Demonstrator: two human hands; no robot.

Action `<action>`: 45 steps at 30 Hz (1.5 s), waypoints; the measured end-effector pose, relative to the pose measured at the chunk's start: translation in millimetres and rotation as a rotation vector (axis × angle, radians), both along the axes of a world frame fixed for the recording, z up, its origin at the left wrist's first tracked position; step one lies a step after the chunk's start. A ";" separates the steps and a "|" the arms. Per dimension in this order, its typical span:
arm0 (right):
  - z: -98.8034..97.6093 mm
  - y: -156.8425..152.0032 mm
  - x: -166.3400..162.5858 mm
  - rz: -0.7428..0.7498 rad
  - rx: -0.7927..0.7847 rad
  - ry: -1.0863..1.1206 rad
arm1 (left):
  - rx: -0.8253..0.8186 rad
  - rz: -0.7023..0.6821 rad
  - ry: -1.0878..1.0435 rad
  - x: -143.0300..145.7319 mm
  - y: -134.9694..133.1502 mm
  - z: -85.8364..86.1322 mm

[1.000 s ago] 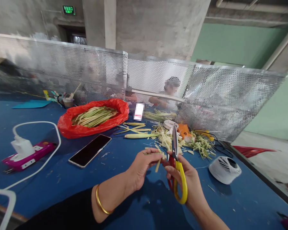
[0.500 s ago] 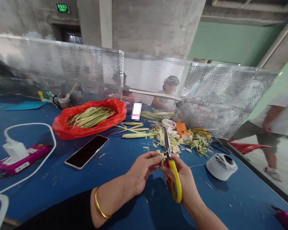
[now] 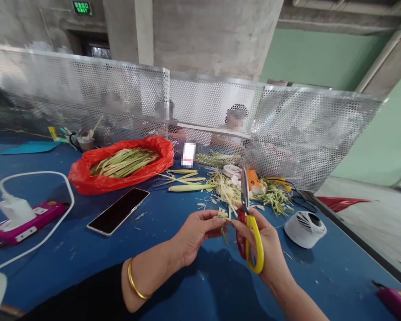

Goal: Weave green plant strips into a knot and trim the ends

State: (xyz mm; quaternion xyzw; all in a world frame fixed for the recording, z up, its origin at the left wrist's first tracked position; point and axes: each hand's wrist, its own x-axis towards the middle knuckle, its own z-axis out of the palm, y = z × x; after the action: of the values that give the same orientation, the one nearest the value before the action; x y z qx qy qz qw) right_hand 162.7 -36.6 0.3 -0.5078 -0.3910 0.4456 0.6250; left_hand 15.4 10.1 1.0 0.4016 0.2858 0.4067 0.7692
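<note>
My left hand (image 3: 197,234) pinches a small bundle of pale green plant strips (image 3: 223,216) between thumb and fingers. Scissors (image 3: 255,245) with one yellow and one red handle rest in my right hand (image 3: 267,238), blades closed and pointing up and away. The right thumb and a finger also touch the end of a strip from the bundle. Just beyond both hands lies a pile of cut pale strips (image 3: 229,189), with greener trimmings (image 3: 274,198) to its right. A thick pale stalk (image 3: 189,188) lies left of the pile.
A red plastic bag (image 3: 80,176) holds long dried leaves. A phone (image 3: 118,211), a purple power strip (image 3: 28,223) with a white plug, and a white-wrapped spool (image 3: 305,229) lie on the blue table (image 3: 87,272). Behind stands a perforated metal screen (image 3: 207,102), with people beyond it.
My right hand has drawn slightly right with the scissors, apart from the bundle, stretching a strip between the hands. The person walking at the right has left view.
</note>
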 end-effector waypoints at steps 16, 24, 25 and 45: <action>-11.7 5.7 28.7 0.108 -0.011 -0.732 | -0.007 0.286 -0.136 -32.7 45.0 21.2; -11.6 3.2 22.3 0.137 -0.066 -0.801 | -0.004 0.259 -0.078 -31.2 44.4 19.2; -10.6 2.3 21.8 0.142 -0.073 -0.792 | -0.005 0.252 -0.071 -30.8 44.2 18.8; -9.5 5.5 26.7 0.204 -0.062 -0.770 | 0.018 0.225 -0.027 -29.8 45.9 16.0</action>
State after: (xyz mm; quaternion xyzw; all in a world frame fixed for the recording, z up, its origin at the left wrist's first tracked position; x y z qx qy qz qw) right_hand 189.4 -31.1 -9.2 -0.6149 -0.6315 0.2942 0.3695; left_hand -14.3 56.0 17.0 0.3685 0.3150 0.4983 0.7188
